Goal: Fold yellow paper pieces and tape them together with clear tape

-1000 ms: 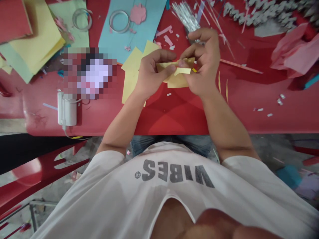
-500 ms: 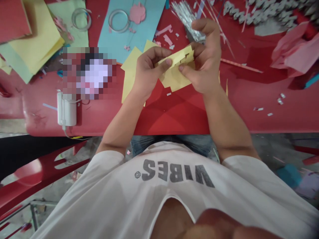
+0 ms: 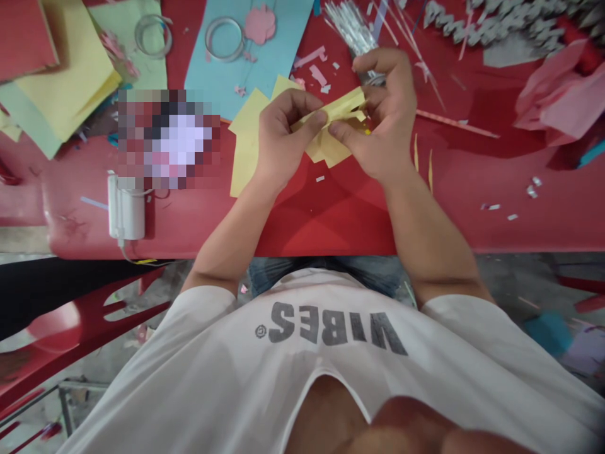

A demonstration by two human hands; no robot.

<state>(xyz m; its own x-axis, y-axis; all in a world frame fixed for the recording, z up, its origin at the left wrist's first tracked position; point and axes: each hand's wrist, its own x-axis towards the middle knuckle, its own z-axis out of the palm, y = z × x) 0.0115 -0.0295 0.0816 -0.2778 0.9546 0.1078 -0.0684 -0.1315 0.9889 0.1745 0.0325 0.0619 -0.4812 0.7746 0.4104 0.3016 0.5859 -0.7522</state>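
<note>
Between my two hands is a piece of yellow paper (image 3: 329, 149), with cut slits and narrow flaps along its upper part. My left hand (image 3: 287, 133) pinches its left side between thumb and fingers. At the right side, the thumb and fingers of my right hand (image 3: 391, 116) close on the paper near the slits, with the index finger raised and curled. My fingers hide parts of the paper's edges. More yellow paper (image 3: 246, 139) lies on the red table just left of and behind my left hand.
A blue sheet (image 3: 203, 75) carries a tape roll (image 3: 224, 39) and a pink paper flower (image 3: 259, 24). Silvery twist ties (image 3: 352, 28) lie beyond my right hand. A white power bank (image 3: 126, 211) with a cable sits left, and pink tissue paper (image 3: 551, 94) right.
My right hand has shifted slightly left and down, its thumb sliding along the paper. The slit flaps now look bent, and the paper's lower part has tilted.
</note>
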